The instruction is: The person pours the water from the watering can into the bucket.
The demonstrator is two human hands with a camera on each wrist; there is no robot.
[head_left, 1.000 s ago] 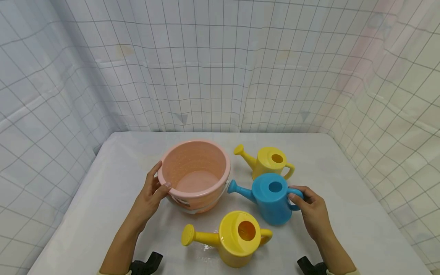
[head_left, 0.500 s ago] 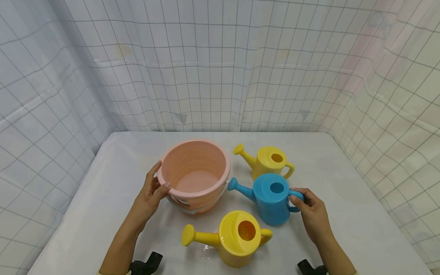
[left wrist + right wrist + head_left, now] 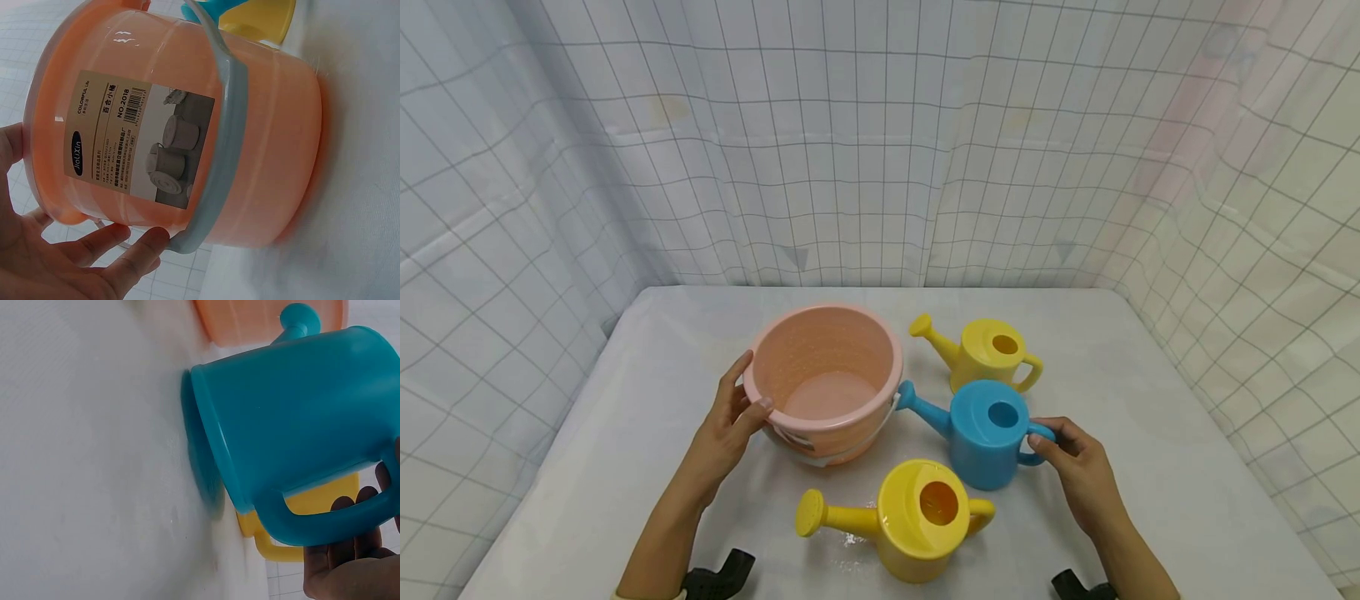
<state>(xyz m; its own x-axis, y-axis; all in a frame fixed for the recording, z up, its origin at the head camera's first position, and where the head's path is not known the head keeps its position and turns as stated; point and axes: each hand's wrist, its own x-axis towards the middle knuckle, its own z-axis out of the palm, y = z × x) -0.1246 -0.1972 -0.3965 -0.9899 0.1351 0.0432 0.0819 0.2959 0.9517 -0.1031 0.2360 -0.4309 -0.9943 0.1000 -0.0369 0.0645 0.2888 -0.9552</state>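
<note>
In the head view my left hand point(image 3: 726, 429) holds the near left side of a pink bucket point(image 3: 823, 425), its thumb at the rim. The left wrist view shows the bucket's printed label point(image 3: 137, 140), grey-white bail handle point(image 3: 228, 144) and fingers point(image 3: 134, 259) against the wall. My right hand point(image 3: 1078, 467) grips the handle of a blue watering can point(image 3: 988, 442), roughly upright. Its spout head lies close to the bucket's right side. In the right wrist view the can point(image 3: 294, 412) has a dark shadow or reflection under its base; I cannot tell whether it touches the table.
A yellow watering can point(image 3: 917, 542) stands in front, with wet spots on the white table cover point(image 3: 760, 517) by its spout. Another yellow watering can point(image 3: 981, 358) stands behind the blue one. Grid-patterned white curtains point(image 3: 880, 150) enclose the table's back and sides.
The blue watering can has shifted slightly left, toward the bucket, and its spout sits a little higher. My right hand has moved with it. The left hand and bucket stay put.
</note>
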